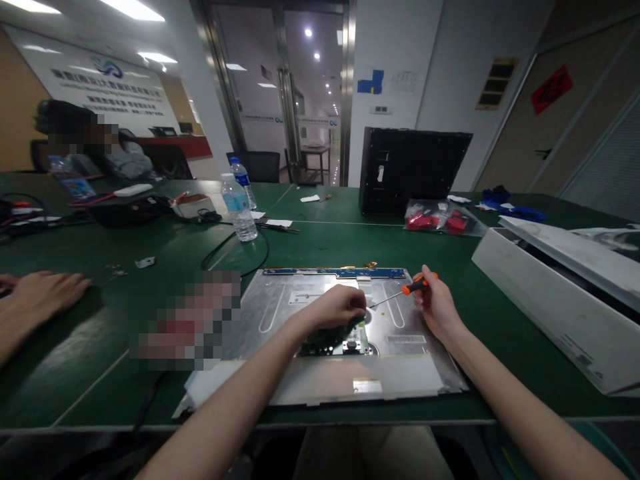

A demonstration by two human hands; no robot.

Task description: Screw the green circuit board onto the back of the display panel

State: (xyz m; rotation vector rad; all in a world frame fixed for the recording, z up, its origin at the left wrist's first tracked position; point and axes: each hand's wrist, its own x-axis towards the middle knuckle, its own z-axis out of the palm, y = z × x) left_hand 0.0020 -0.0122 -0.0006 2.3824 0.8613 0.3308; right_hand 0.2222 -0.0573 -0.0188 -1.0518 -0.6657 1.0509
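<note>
A flat metal display panel (415,363) lies on the green table in front of me, with a long blue circuit strip (320,273) along its far edge. Near its middle sits a green circuit board (325,343), partly covered by my left forearm. My right hand (437,300) grips a screwdriver (416,285) with an orange and black handle; its shaft slants down to the left. The tip ends close to the fingers of my left hand (343,303). Those left fingers are curled together over the board, and what they hold, if anything, is hidden.
A white box (545,307) stands at the right. Farther back are a black monitor-like case (413,170), a bag of red items (440,219) and water bottles (240,210). Small metal parts (145,263) lie left. Another person's hand (50,293) rests at the left edge; someone sits behind.
</note>
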